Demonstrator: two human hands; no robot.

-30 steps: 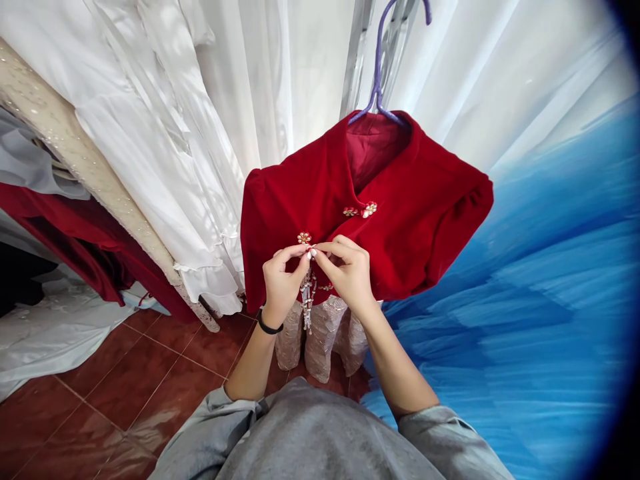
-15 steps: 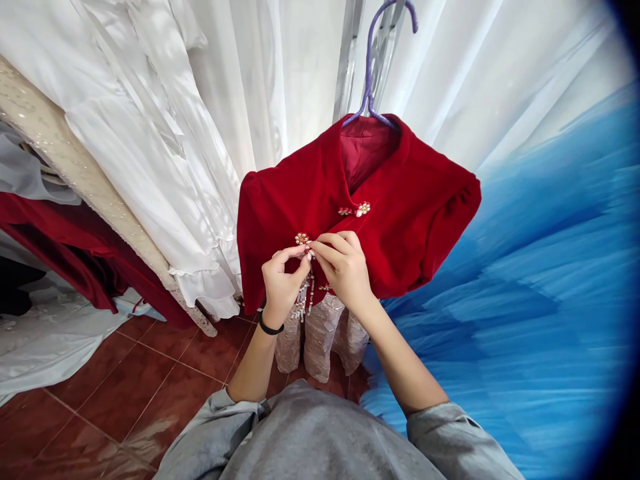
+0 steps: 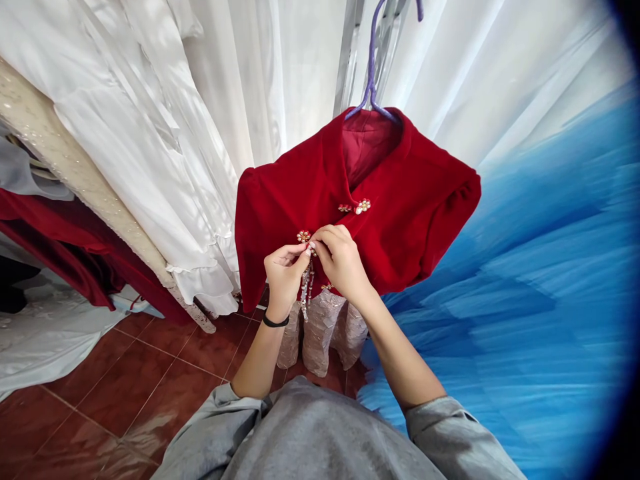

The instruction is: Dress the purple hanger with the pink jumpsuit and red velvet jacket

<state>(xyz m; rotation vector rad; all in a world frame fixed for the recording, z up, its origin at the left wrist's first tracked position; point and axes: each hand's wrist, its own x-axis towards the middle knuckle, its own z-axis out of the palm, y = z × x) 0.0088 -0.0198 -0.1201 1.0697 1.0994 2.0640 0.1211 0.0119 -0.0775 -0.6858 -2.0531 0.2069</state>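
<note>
Since a second ago your hands have crept slightly up the red velvet jacket (image 3: 400, 200), closer to the lower flower clasp (image 3: 303, 236). Your left hand (image 3: 284, 277) and right hand (image 3: 341, 261) meet fingertip to fingertip, pinched on the front edge beside that clasp, with the beaded tassel (image 3: 306, 293) dangling below. The jacket hangs on the purple hanger (image 3: 371, 73). Keep both edges aligned and taut, and work close to the clasp.

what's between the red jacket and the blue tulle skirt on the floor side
Head view: a pale sequined skirt hangs below the red jacket, beside the blue tulle; both hands work above it.
</note>
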